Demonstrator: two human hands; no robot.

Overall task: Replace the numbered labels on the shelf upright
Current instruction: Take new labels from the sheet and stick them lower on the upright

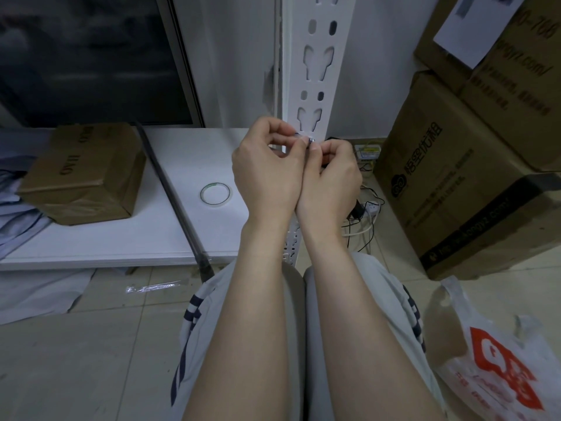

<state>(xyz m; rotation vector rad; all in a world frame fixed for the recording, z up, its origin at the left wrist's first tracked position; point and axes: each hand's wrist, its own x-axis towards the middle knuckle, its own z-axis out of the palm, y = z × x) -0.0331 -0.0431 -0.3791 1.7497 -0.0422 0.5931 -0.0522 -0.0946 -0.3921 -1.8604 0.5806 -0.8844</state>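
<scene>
A white slotted shelf upright (317,71) rises in the middle of the view. In front of its lower part my left hand (267,171) and my right hand (329,177) meet, side by side. Both pinch a small label (307,140) with dark print between thumbs and fingertips, right against the upright. The label is mostly hidden by my fingers, so its number cannot be read. A roll of clear tape (216,194) lies flat on the white shelf board (121,238) left of my hands.
A brown carton (82,174) and a dark rod (173,196) lie on the board. Stacked cardboard boxes (461,165) stand at the right, with cables and a power strip (365,212) behind the upright. A white-and-red plastic bag (498,360) lies on the tiled floor.
</scene>
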